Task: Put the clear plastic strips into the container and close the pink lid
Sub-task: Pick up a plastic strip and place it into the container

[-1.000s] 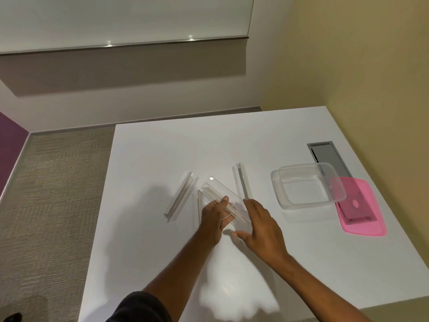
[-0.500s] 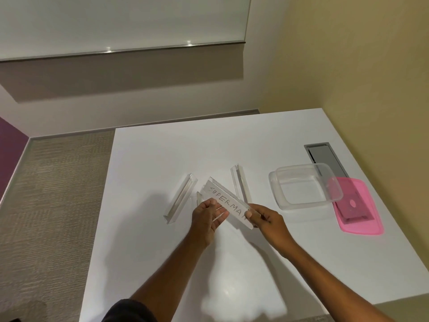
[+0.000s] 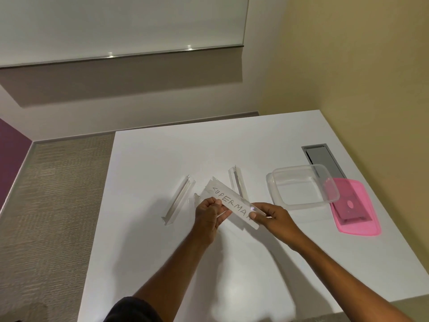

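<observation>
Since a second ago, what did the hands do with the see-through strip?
The right hand gripped the strip by its end, and both hands tipped it up so its writing shows. The left hand kept gripping it. Two other strips, the container and the pink lid stayed put.

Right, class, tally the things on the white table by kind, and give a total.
Clear plastic strips: 4, one half hidden behind the left hand
Clear container: 1
Pink lid: 1
Total: 6
</observation>
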### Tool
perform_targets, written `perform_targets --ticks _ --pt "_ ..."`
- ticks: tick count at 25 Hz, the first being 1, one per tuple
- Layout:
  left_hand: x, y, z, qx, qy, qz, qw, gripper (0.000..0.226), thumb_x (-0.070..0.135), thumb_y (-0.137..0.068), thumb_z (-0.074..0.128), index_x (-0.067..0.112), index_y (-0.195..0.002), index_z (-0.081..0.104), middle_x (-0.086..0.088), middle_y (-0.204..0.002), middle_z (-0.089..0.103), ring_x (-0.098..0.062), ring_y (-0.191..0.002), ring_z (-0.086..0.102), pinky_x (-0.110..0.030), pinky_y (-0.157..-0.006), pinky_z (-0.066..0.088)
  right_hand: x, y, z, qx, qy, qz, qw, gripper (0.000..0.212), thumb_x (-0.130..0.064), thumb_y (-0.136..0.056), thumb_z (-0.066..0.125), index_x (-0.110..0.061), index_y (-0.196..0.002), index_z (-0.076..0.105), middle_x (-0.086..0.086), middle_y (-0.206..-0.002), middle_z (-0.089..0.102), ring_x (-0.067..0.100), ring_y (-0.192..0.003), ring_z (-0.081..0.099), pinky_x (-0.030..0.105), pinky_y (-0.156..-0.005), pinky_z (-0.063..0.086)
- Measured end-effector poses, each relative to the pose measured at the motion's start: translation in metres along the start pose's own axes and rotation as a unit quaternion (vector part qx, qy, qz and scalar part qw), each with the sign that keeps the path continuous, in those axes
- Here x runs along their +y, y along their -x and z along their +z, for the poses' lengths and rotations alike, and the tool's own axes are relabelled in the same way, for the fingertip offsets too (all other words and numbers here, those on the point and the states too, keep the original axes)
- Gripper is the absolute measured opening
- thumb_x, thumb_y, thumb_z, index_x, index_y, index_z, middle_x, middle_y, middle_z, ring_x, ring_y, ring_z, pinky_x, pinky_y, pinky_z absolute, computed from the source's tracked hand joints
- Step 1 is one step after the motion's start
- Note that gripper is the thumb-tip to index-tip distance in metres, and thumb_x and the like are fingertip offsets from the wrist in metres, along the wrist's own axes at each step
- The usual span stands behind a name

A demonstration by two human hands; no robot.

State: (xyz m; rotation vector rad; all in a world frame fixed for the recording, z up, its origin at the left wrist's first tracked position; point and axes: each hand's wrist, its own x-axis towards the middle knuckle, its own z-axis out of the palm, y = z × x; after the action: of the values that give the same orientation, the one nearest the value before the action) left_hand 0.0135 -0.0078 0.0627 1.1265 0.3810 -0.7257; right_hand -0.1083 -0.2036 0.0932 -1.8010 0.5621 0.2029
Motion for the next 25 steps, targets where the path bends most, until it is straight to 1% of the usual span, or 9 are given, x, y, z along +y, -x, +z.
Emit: perform_targets --ticks 3,5,7,9,12,15,18,20,25 --pt "-0.008 0.004 0.02 0.013 -0.019 0.013 1.0 0.013 0.0 -0.107 0.056 -0.006 -0.118 0.057 -0.024 -0.124 0.074 -0.033 -0.108 0.078 -0.043 -0.09 0.068 -0.009 -0.004 -0.02 -0.01 0.133 -0.005 0.991 0.051 -0.054 -0.074 0.088 -0.046 -0.122 0.073 -0.026 -0.108 0.078 -0.001 -0.095 0.075 0.029 -0.084 0.06" --pt "-0.016 0.005 0.037 0.022 -0.026 0.016 0.999 0.02 0.001 -0.107 0.057 -0.009 -0.124 0.057 -0.026 -0.125 0.073 -0.039 -0.114 0.075 -0.047 -0.096 0.065 -0.016 -0.008 -0.032 -0.01 0.237 -0.011 0.971 0.07 -0.07 -0.06 0.084 -0.048 -0.125 0.066 -0.024 -0.103 0.077 0.001 -0.085 0.073 0.029 -0.074 0.06" --pt "-0.024 0.004 0.055 0.028 -0.022 0.012 0.999 0.023 0.001 -0.107 0.058 -0.009 -0.127 0.057 -0.029 -0.126 0.071 -0.044 -0.119 0.072 -0.052 -0.101 0.062 -0.02 -0.012 -0.041 -0.006 0.314 -0.02 0.949 0.082 -0.071 -0.058 0.085 -0.045 -0.132 0.06 -0.018 -0.111 0.076 0.007 -0.087 0.071 0.031 -0.07 0.058" --pt "-0.032 0.003 0.073 0.024 -0.011 0.009 1.0 0.023 0.0 -0.107 0.058 -0.009 -0.128 0.058 -0.032 -0.128 0.07 -0.045 -0.12 0.071 -0.054 -0.103 0.06 -0.018 -0.017 -0.053 0.009 0.351 -0.023 0.936 0.085 -0.059 -0.065 0.09 -0.037 -0.14 0.057 -0.009 -0.121 0.074 0.018 -0.095 0.07 0.035 -0.074 0.059" --pt "-0.039 0.004 0.093 0.013 -0.021 0.026 0.999 0.027 0.001 -0.102 0.066 -0.003 -0.129 0.061 -0.03 -0.124 0.072 -0.041 -0.111 0.075 -0.054 -0.103 0.061 -0.007 -0.024 -0.078 0.022 0.338 -0.018 0.941 0.084 -0.046 -0.07 0.094 -0.03 -0.144 0.057 -0.001 -0.125 0.075 0.021 -0.099 0.071 0.037 -0.08 0.061" --pt "-0.044 -0.001 0.105 0.065 -0.068 0.048 0.994 0.034 0.001 -0.094 0.076 0.008 -0.126 0.067 -0.019 -0.115 0.078 -0.036 -0.106 0.078 -0.043 -0.092 0.067 0.007 -0.03 -0.109 0.031 0.327 -0.013 0.945 0.082 -0.041 -0.07 0.094 -0.03 -0.142 0.058 0.0 -0.125 0.076 0.022 -0.1 0.072 0.036 -0.082 0.061" --pt "-0.046 -0.012 0.114 0.134 -0.121 0.065 0.981 0.032 -0.001 -0.095 0.075 0.014 -0.122 0.069 -0.011 -0.108 0.079 -0.026 -0.093 0.08 -0.029 -0.074 0.067 0.017 -0.038 -0.142 0.033 0.337 -0.011 0.941 0.077 -0.038 -0.07 0.094 -0.03 -0.138 0.06 -0.002 -0.123 0.077 0.022 -0.099 0.073 0.039 -0.081 0.062" --pt "-0.048 -0.02 0.123 0.138 -0.162 0.082 0.974 0.029 0.0 -0.094 0.074 0.015 -0.119 0.071 -0.009 -0.105 0.079 -0.025 -0.091 0.079 -0.026 -0.069 0.066 0.023 -0.044 -0.164 0.029 0.345 -0.015 0.938 0.075 -0.036 -0.071 0.095 -0.031 -0.137 0.06 -0.001 -0.126 0.076 0.024 -0.102 0.073 0.04 -0.081 0.063" --pt "-0.042 -0.041 0.167 0.106 -0.314 0.134 0.934 0.035 0.002 -0.086 0.081 0.028 -0.108 0.072 -0.001 -0.106 0.076 -0.024 -0.093 0.076 -0.042 -0.085 0.068 0.034 -0.063 -0.218 0.012 0.363 -0.037 0.931 0.076 -0.029 -0.072 0.095 -0.024 -0.139 0.061 0.007 -0.123 0.076 0.025 -0.096 0.074 0.035 -0.077 0.065"
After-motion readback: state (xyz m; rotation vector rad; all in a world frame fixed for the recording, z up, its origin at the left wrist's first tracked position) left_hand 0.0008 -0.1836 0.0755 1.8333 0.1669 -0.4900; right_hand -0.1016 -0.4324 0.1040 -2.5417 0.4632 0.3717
